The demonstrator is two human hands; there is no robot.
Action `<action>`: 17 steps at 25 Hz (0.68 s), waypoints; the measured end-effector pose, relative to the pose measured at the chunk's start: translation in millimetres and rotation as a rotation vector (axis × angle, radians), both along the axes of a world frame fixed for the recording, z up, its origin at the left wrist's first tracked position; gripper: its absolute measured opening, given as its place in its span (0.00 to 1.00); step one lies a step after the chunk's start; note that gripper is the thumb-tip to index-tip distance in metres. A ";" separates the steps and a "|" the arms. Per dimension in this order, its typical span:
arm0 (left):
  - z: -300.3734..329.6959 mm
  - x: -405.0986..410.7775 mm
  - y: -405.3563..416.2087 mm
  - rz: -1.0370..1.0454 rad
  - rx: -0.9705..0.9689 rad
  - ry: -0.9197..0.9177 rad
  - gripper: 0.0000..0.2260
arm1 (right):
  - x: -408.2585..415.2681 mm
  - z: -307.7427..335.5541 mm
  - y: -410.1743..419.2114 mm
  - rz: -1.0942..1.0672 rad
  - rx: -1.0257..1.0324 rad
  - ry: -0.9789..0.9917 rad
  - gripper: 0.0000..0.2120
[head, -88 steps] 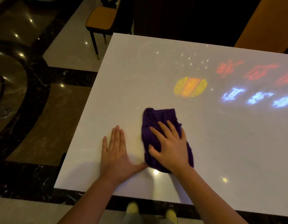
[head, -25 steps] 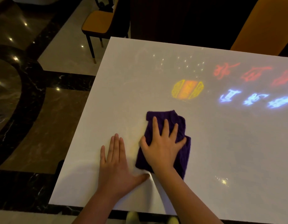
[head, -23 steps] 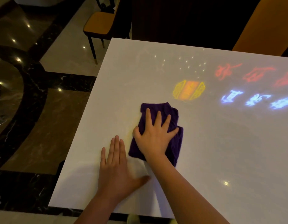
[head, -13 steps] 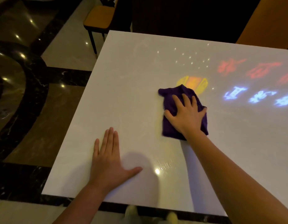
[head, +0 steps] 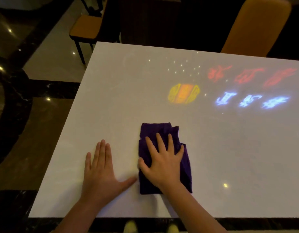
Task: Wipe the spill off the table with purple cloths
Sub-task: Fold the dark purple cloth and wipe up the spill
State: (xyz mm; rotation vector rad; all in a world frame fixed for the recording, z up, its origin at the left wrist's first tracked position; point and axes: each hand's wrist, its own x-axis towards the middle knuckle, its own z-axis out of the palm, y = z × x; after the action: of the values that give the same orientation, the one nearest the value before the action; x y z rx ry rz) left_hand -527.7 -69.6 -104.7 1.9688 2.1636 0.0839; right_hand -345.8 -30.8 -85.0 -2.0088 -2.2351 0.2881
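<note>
A folded purple cloth (head: 155,132) lies on the white table (head: 115,101) near its front edge. My right hand (head: 162,163) presses flat on the cloth with fingers spread, covering its middle. My left hand (head: 101,172) rests flat on the bare tabletop just left of the cloth, fingers together, thumb pointing toward the cloth's edge. I cannot make out any spill on the surface.
Coloured light patterns are projected on the table: a yellow-orange shape (head: 184,95), red marks (head: 251,75) and blue marks (head: 251,100). A chair with an orange seat (head: 85,29) stands beyond the far left corner, an orange chair back (head: 253,26) behind the far edge. Dark marble floor lies left.
My right hand has pulled the cloth back from near the yellow-orange light shape toward the front edge, ending beside my left hand, which stayed flat on the table.
</note>
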 end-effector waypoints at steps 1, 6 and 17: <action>0.7 1.0 2.0 0.003 -0.012 -0.014 0.58 | -12.0 3.2 20.0 0.028 -0.034 0.023 0.32; 19.0 -2.9 6.2 -0.003 -0.094 -0.113 0.49 | 4.7 18.3 44.8 0.100 -0.054 0.167 0.30; 46.0 64.7 76.5 -0.244 -0.035 -0.337 0.28 | 57.8 29.3 43.1 0.246 -0.158 0.112 0.28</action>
State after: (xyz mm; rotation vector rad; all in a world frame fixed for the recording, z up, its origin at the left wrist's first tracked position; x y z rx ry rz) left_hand -463.0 6.9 -58.7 2.0131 1.6957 0.3121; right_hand -288.0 12.3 -55.7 -1.7328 -2.4559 0.6045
